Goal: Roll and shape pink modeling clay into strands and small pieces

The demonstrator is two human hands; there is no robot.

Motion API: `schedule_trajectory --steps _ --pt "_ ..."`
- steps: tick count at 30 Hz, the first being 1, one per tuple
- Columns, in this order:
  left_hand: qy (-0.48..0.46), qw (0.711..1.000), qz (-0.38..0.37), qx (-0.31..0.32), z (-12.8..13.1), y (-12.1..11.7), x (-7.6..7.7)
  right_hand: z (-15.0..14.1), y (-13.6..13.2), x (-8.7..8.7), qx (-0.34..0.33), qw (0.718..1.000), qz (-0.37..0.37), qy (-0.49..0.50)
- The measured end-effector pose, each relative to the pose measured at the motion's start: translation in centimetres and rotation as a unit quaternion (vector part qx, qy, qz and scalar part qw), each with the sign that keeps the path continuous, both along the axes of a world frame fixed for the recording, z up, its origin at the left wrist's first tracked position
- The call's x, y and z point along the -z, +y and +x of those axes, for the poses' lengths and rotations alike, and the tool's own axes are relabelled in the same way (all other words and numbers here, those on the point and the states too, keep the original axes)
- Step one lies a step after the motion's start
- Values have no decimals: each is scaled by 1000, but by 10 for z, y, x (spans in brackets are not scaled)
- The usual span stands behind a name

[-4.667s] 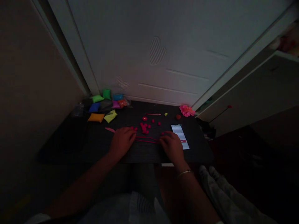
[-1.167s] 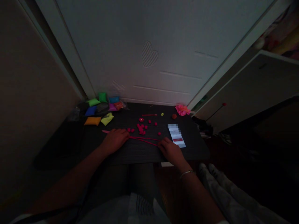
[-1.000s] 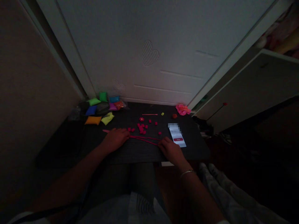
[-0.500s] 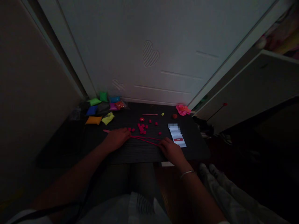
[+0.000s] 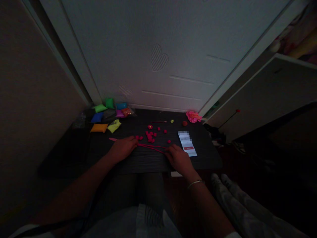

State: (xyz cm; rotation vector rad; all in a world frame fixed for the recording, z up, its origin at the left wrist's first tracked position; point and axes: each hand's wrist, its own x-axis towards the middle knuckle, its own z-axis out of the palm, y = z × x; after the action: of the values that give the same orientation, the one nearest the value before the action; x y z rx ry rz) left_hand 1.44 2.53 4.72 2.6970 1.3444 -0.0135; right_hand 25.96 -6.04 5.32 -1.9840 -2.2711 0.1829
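Two thin strands of pink modelling clay (image 5: pixel 151 146) stretch side by side across the dark tabletop between my hands. Their left ends meet at the fingertips of my left hand (image 5: pixel 123 146), closed on them. At the other end, the bent fingers of my right hand (image 5: pixel 178 159) are closed on the strands close to the table. Just behind lie several small lumps of pink clay (image 5: pixel 149 136), some clustered together, others scattered. A pink knife-like tool (image 5: pixel 113 139) pokes out beyond my left hand.
Packets of coloured clay, among them an orange one (image 5: pixel 99 128), lie at the back left. A lit phone (image 5: pixel 187 144) rests beside my right hand. Toward the back are a thin pink stick (image 5: pixel 158 122) and a pink ruffled flower (image 5: pixel 193 116). A white panel (image 5: pixel 111 49) rises behind the table (image 5: pixel 148 163).
My right hand has shifted slightly left, toward my left hand, and the strands between them span a little less. My left hand stays nearly in place.
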Motion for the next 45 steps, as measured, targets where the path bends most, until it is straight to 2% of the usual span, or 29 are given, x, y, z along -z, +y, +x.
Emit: schedule_trajectory --steps 7,13,18,31,45 --pt "-29 999 26 -19 -3 -7 11 -49 9 0 -77 996 44 25" --pt "-49 998 26 -15 -6 -7 11 -81 13 10 -93 993 65 20" --pt "-43 999 13 4 -8 -4 7 -86 11 17 -95 993 68 20" --pt "-8 999 33 -9 -4 -11 -1 -92 7 22 -89 993 66 30" --pt "-17 1000 22 -8 -10 -9 7 -99 8 25 -77 994 68 40"
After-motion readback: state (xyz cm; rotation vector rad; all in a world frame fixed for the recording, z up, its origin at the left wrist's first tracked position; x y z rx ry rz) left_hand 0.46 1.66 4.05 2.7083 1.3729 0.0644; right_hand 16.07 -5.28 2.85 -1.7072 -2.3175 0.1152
